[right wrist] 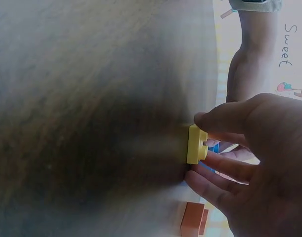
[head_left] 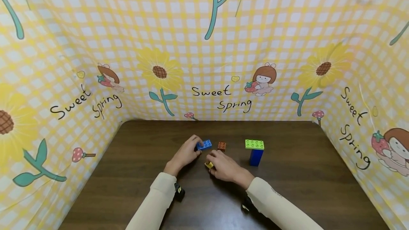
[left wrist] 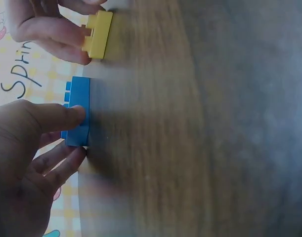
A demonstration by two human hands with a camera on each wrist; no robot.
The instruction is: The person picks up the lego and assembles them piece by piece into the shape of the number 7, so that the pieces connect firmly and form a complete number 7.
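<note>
My left hand (head_left: 186, 152) holds a light blue building brick (head_left: 207, 144), studs up, on the table. In the left wrist view, its thumb presses the near side of the blue brick (left wrist: 80, 91) while the other fingers lie behind. Closer to me, my right hand (head_left: 226, 166) pinches a small yellow brick (head_left: 209, 165). The right wrist view has the thumb at one end of this yellow brick (right wrist: 194, 145) and fingers by the other. Just beyond the right hand sits a reddish-brown brick (head_left: 222, 146), touched by neither hand.
To the right stands an upright dark blue block (head_left: 255, 157) with a lime green brick (head_left: 254, 144) across its top, overhanging to the left. The brown wooden table (head_left: 294, 187) is walled on three sides by yellow checked cloth (head_left: 217, 63).
</note>
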